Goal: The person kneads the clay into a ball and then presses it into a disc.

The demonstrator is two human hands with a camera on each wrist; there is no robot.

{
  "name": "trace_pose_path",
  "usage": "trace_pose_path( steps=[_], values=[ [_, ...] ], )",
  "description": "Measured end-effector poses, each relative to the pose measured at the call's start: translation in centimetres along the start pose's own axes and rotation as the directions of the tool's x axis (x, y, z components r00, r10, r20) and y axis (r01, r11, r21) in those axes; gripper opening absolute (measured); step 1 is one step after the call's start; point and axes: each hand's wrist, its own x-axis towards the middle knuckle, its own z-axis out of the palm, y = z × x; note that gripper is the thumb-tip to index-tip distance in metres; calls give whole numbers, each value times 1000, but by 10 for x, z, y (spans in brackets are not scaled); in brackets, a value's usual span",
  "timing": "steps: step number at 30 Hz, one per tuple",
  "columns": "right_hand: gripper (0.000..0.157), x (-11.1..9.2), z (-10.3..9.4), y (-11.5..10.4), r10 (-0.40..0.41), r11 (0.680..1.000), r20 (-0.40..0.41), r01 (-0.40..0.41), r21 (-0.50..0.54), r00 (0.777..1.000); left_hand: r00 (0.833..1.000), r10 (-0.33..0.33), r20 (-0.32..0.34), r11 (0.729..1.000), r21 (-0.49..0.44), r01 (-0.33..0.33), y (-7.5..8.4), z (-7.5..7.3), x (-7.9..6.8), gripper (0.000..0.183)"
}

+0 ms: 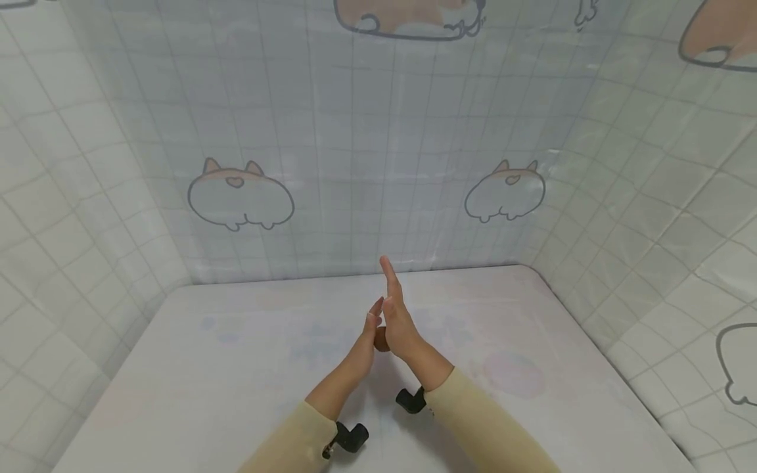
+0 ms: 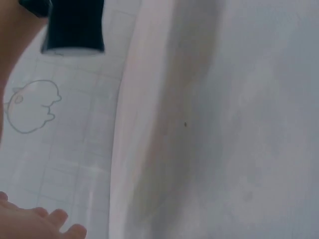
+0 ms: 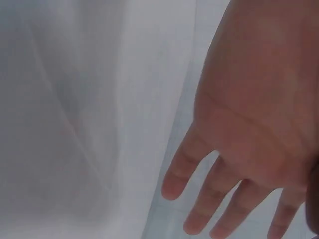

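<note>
My two hands are raised over the table with their palms facing each other. A small brown ball (image 1: 381, 339) sits between the palms near the wrists, partly hidden by the right hand. The left hand (image 1: 363, 345) has its fingers straight and leaning inward. My right hand (image 1: 402, 327) stands upright with fingers extended, its fingertips reaching higher than the left's. In the right wrist view the right palm (image 3: 254, 119) shows flat, fingers spread apart, with the dark edge of the ball (image 3: 313, 199) at the frame's side. Fingertips (image 2: 57, 219) show low in the left wrist view.
Under the hands lies a pale table (image 1: 225, 381) with faint pastel patches. A tiled-pattern sheet with cartoon dogs (image 1: 240, 197) hangs behind it and along both sides. Black wrist cameras (image 1: 353, 438) stick out from the beige sleeves (image 1: 485, 420).
</note>
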Motion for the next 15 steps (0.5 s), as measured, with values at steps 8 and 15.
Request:
trace_pose_path(
  steps=[8,15],
  values=[
    [92,4,-4,20,38,997,-36,-40,-66,999,995,82,65,985,-157,-71,6,0,-2,86],
    [93,-1,-5,35,88,994,-7,-88,-70,996,989,131,63,945,-308,-106,10,-2,-4,87]
  ],
)
